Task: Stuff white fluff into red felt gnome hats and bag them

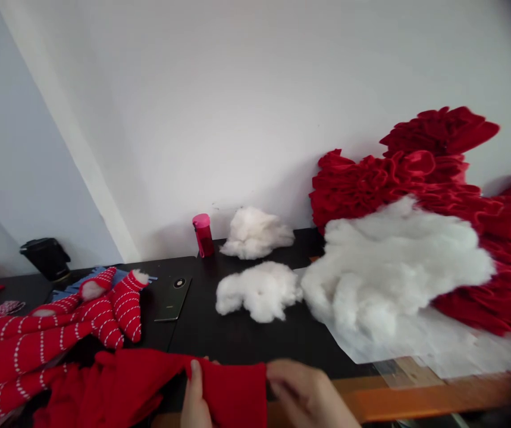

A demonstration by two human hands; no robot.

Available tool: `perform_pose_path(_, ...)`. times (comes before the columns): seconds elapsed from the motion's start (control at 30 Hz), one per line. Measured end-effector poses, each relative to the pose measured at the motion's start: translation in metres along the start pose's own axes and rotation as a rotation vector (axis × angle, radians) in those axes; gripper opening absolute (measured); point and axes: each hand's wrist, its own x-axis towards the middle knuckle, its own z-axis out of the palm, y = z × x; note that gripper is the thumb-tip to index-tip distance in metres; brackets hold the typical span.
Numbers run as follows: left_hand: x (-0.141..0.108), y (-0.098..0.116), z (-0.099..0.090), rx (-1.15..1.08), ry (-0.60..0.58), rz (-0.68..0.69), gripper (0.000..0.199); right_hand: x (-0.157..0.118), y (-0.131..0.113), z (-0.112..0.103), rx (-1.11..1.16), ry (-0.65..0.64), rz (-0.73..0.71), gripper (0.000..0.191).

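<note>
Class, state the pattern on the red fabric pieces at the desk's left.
Red fabric pieces with rows of white dashes; head view.

And there's the left hand (195, 398) gripping the red cloth (232, 386), right hand (304, 395) at its edge, white stuffing (259, 291) piled along the black counter (201, 339)!

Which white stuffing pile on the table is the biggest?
The fluffy white stuffing heap at right, far bigger than the white front clump and white back clump.

Left hand (196, 399) low at frame bottom, thumb (195, 377) raised; right hand (306, 395) beside it, fingers (282, 375) curled inward.
</note>
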Motion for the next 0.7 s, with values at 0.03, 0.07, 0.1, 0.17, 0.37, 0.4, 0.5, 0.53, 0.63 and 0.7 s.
perform_pose_path(0.03,0.003,0.003,0.003,0.022,0.023,0.019,0.031,0.009,0.007,-0.003,-0.071,0.042,0.078,0.029)
perform_pose_path(0.07,0.005,0.005,0.007,0.053,0.021,0.036,0.032,0.019,0.014,-0.003,-0.172,0.074,0.129,0.031)
perform_pose_path(0.1,0.005,0.005,0.012,0.093,0.001,0.041,0.034,0.031,0.023,0.001,-0.268,0.055,0.164,0.039)
perform_pose_path(0.17,0.001,0.001,0.026,0.185,-0.047,0.036,0.037,0.053,0.042,0.015,-0.353,-0.09,0.247,0.063)
perform_pose_path(0.37,-0.015,-0.005,0.07,0.381,-0.328,0.052,0.052,0.069,0.086,0.033,-0.085,-0.125,0.308,0.034)
perform_pose_path(0.4,-0.014,-0.004,0.078,0.417,-0.389,0.043,0.054,0.066,0.089,0.028,-0.015,-0.104,0.31,0.032)
perform_pose_path(0.5,0.0,-0.003,0.1,0.548,-0.571,0.032,0.053,0.056,0.091,0.01,0.235,-0.036,0.372,0.029)
perform_pose_path(0.53,0.006,-0.004,0.107,0.589,-0.607,0.036,0.048,0.053,0.091,0.006,0.333,-0.012,0.409,0.028)
perform_pose_path(0.63,0.024,-0.013,0.125,0.655,-0.623,0.091,0.037,0.049,0.093,-0.002,0.634,0.102,0.528,0.024)
perform_pose_path(0.7,0.031,-0.02,0.132,0.673,-0.616,0.132,0.036,0.051,0.097,-0.006,0.808,0.223,0.583,0.014)
